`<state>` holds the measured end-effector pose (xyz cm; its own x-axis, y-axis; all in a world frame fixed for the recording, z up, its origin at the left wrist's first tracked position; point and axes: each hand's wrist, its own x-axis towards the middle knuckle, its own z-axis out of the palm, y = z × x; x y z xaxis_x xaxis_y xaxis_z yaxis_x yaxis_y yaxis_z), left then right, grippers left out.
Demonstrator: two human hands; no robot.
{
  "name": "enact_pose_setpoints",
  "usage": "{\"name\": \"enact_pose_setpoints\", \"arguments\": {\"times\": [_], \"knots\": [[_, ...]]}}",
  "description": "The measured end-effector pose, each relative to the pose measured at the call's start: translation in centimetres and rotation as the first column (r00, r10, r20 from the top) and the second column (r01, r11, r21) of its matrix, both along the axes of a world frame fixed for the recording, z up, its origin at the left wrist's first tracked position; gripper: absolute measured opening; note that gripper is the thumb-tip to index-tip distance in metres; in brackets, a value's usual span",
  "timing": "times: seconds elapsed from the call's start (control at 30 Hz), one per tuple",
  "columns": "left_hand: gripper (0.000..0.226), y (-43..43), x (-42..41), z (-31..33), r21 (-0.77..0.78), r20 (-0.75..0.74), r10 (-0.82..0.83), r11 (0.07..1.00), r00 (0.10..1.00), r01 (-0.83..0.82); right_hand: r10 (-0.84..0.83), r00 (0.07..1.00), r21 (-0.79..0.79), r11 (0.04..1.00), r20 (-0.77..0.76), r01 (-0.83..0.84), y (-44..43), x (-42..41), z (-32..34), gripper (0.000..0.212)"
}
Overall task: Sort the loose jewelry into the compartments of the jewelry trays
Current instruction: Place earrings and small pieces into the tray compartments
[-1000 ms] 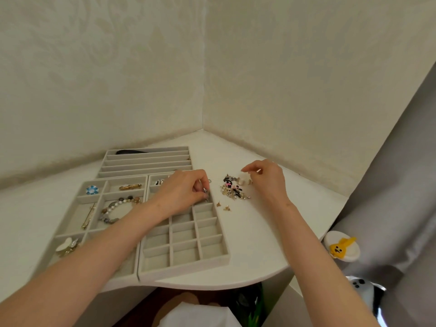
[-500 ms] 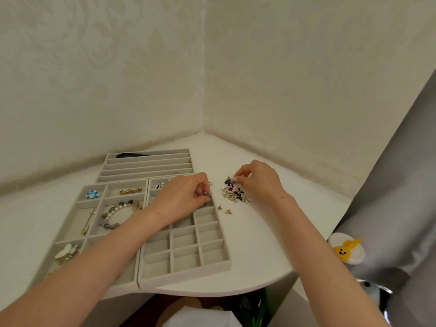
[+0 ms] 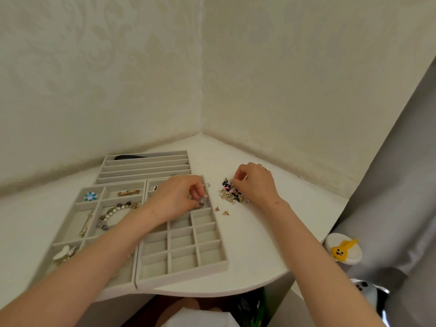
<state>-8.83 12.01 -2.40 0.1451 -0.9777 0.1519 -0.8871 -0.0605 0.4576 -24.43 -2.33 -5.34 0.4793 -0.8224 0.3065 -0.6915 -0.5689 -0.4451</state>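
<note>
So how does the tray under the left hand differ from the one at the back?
The grid tray is split into many small square cells; the back tray has a few long narrow channels. The grid tray's near cells look bare; the back tray holds a dark item in its rearmost channel. Both are pale grey.

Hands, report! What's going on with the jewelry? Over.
Left hand pinching small piece over grid tray. Right hand pinching into loose pile. Nothing blocking.
</note>
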Motion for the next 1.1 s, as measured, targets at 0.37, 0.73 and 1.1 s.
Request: {"name": "enact_pose_setpoints", "arguments": {"times": [0.37,0.73,1.1], "knots": [[0.029,0.5,0.2,0.6,-0.05,-0.032,-0.09,0.995,0.995,0.088,-0.011,0.912,0.27,0.957,0.41,-0.11,0.4,-1.2,0.9,0.011],[0.024,-0.1,0.1,0.4,-0.035,0.125,-0.11,0.993,0.986,0.115,0.012,0.798,0.332,0.906,0.603,-0.264,1.0,-1.4,1.6,0.01],[0.019,-1.9,-0.1,0.1,-0.146,0.028,0.055,0.988,0.998,-0.051,0.119,0.991,0.02,0.993,0.057,-0.12,0.8,0.4,0.3,0.013]]}}
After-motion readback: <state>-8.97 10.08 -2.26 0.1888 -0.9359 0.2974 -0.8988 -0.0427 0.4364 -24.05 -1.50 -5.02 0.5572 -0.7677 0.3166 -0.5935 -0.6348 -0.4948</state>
